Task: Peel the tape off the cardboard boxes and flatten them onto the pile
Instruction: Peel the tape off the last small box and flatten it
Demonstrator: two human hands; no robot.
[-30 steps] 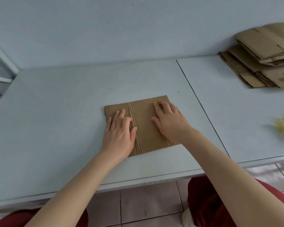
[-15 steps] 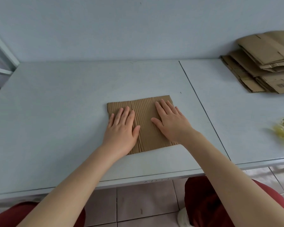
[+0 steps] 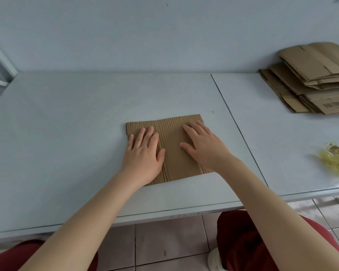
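Note:
A flattened brown cardboard box (image 3: 171, 145) lies on the pale table (image 3: 67, 124), a seam running down its left third. My left hand (image 3: 143, 155) presses flat on its left part with straight fingers. My right hand (image 3: 203, 145) presses flat on its right part, fingers spread. A pile of flattened cardboard boxes (image 3: 309, 79) sits at the far right against the wall. Neither hand holds anything.
A crumpled wad of yellowish clear tape (image 3: 335, 160) lies near the table's right front edge. A joint line (image 3: 235, 122) divides the tabletop just right of the box. Tiled floor and my red-clad knees show below the front edge.
Both hands stay pressed flat on the box; the left slid slightly away from me. The camera view shifted a little, and the box has not moved.

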